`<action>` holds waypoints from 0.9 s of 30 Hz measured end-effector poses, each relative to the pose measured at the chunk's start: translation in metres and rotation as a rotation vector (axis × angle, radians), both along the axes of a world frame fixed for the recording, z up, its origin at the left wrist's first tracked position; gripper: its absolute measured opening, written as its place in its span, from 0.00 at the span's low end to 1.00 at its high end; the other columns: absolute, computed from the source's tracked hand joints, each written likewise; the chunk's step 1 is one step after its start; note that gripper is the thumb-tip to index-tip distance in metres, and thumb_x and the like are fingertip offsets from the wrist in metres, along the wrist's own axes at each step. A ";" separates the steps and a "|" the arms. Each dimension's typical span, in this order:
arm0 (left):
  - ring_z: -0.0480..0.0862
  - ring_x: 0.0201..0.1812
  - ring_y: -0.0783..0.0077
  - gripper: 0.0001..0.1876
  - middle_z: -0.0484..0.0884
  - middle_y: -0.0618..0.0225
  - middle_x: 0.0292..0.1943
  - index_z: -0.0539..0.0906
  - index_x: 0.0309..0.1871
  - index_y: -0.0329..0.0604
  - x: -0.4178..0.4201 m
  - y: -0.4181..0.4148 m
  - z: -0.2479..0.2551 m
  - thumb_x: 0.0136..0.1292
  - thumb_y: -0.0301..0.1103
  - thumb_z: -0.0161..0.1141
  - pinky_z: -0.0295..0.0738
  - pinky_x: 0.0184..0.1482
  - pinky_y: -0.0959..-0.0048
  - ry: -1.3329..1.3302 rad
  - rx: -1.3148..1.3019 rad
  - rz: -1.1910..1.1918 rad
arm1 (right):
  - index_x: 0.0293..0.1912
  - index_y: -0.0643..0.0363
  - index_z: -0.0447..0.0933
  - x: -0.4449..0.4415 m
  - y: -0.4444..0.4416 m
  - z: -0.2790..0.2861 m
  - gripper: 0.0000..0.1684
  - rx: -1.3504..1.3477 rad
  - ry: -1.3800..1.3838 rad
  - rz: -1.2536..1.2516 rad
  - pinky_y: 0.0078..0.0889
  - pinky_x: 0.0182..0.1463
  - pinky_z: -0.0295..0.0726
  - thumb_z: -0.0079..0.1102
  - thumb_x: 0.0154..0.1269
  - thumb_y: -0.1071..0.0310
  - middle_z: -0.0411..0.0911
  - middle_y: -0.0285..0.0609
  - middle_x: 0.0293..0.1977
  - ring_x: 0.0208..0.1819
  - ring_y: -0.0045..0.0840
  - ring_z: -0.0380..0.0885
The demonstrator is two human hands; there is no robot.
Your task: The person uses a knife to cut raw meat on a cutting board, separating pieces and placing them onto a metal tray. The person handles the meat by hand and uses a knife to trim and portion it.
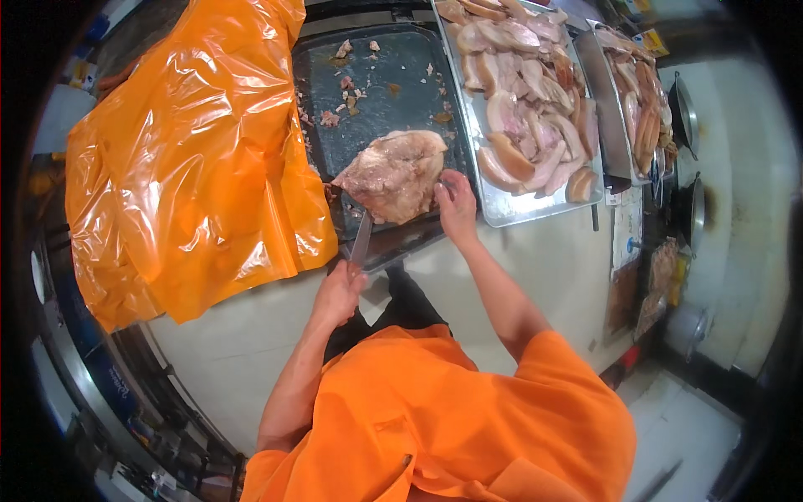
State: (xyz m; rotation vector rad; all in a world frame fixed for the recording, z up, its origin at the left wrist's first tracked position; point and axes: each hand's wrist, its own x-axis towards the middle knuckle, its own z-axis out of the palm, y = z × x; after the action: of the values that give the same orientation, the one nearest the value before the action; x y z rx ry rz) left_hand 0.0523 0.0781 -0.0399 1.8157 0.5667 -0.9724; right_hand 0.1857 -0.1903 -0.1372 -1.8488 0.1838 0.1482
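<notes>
A large piece of pale, cooked-looking meat [395, 176] lies near the front edge of a dark cutting board [401, 94]. My left hand [339, 293] is closed around the handle of a knife [361, 241]. The blade points away from me, and its tip meets the near left edge of the meat or goes just under it; which one is hidden. At the meat's right side is my right hand [457, 204], thumb and fingers curved and apart. Its fingertips are at the meat's edge, and I cannot tell whether they touch it.
Small meat scraps [329, 118] dot the board. An orange plastic sheet or bag [201, 163] covers the area to the left. On the right, a metal tray [502, 213] holds sliced meat [521, 113]; another metal tray [605, 106] of meat stands beyond it. Woks [687, 113] hang farther right.
</notes>
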 end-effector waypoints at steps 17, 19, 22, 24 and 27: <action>0.72 0.14 0.76 0.12 0.73 0.70 0.21 0.75 0.53 0.41 0.068 0.059 0.040 0.79 0.40 0.57 0.66 0.17 0.73 -0.027 -0.278 0.220 | 0.63 0.51 0.83 0.167 0.106 0.057 0.27 -0.218 -0.196 0.241 0.41 0.56 0.80 0.66 0.69 0.50 0.83 0.41 0.48 0.50 0.34 0.81; 0.71 0.14 0.77 0.11 0.73 0.71 0.21 0.75 0.50 0.44 0.072 0.071 0.027 0.79 0.41 0.57 0.66 0.17 0.74 -0.075 -0.317 0.341 | 0.60 0.47 0.85 0.183 0.150 0.077 0.24 -0.729 -0.456 0.360 0.48 0.59 0.80 0.65 0.69 0.49 0.81 0.43 0.55 0.57 0.41 0.80; 0.72 0.14 0.76 0.11 0.75 0.70 0.22 0.75 0.47 0.42 0.084 0.082 0.023 0.79 0.41 0.57 0.66 0.17 0.73 -0.175 -0.286 0.371 | 0.67 0.39 0.78 0.213 0.191 0.059 0.34 -0.815 -0.355 0.511 0.71 0.66 0.71 0.69 0.63 0.44 0.72 0.43 0.69 0.73 0.49 0.67; 0.73 0.15 0.76 0.11 0.75 0.70 0.22 0.75 0.48 0.43 0.080 0.089 0.035 0.79 0.41 0.57 0.67 0.17 0.73 -0.210 -0.195 0.383 | 0.72 0.36 0.73 0.223 0.216 0.057 0.43 -0.833 -0.356 0.629 0.77 0.68 0.68 0.72 0.58 0.40 0.70 0.42 0.71 0.76 0.49 0.64; 0.73 0.15 0.76 0.13 0.75 0.70 0.22 0.76 0.52 0.43 0.068 0.096 0.047 0.79 0.42 0.58 0.68 0.18 0.71 -0.181 -0.136 0.410 | 0.74 0.35 0.69 0.210 0.214 0.085 0.55 -0.836 -0.345 0.819 0.81 0.70 0.65 0.78 0.47 0.38 0.70 0.42 0.71 0.76 0.48 0.63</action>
State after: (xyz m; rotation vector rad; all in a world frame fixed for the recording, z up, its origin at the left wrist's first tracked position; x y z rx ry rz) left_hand 0.1203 0.1744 0.0071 1.5643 0.7060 -0.5494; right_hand 0.3956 0.0242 -0.0525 -2.6429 -0.8924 0.3464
